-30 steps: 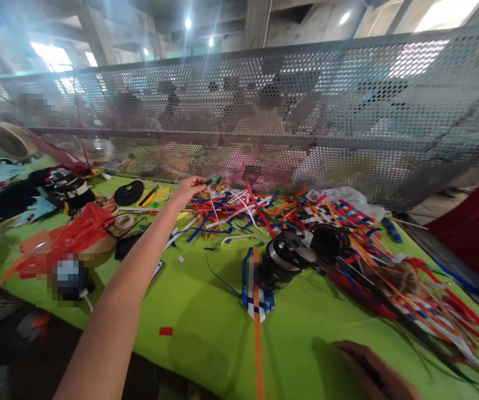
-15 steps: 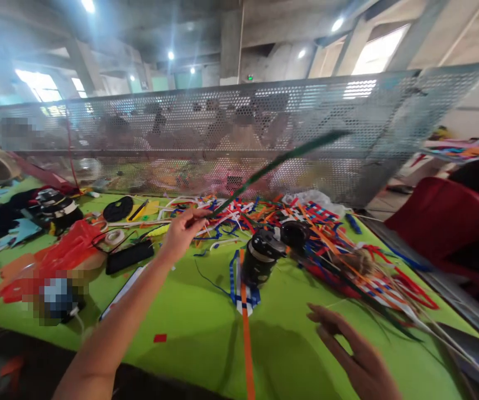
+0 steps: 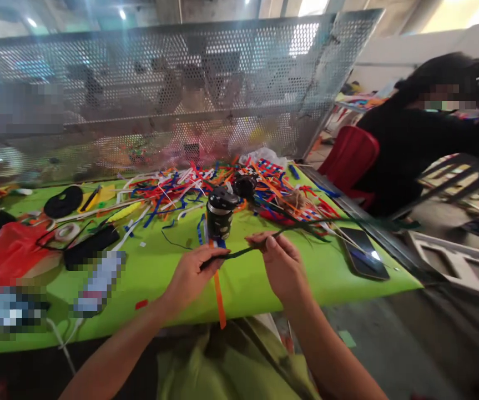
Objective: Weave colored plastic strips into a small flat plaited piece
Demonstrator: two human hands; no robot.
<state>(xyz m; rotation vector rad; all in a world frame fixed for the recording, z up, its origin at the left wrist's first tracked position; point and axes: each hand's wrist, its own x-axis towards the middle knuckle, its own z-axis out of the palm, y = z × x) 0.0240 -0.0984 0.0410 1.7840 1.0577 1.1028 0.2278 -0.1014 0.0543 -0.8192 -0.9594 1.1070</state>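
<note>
A long dark green strip (image 3: 241, 252) runs between my two hands, above the near part of the green table (image 3: 326, 283). My left hand (image 3: 195, 275) pinches it at one end. With thumb and fingers closed, my right hand (image 3: 283, 264) grips it farther along, and its tail stretches off to the right. Just beyond my hands stands a black jar (image 3: 220, 218) on a woven piece of blue and white strips, partly hidden. From under it an orange strip (image 3: 220, 300) hangs toward the table's front edge.
Behind the jar lies a heap of coloured strips (image 3: 172, 189) with a black round object (image 3: 245, 183). A phone (image 3: 364, 253) rests at right; a black case (image 3: 91, 247), tape roll (image 3: 67, 233) and red plastic bag (image 3: 14, 255) at left. A perforated metal screen (image 3: 139, 100) stands behind. A person (image 3: 422, 139) sits at right.
My right hand, open and empty before, has come up and taken hold of the green strip. My left hand has drawn nearer to me with it. The view has turned right and down.
</note>
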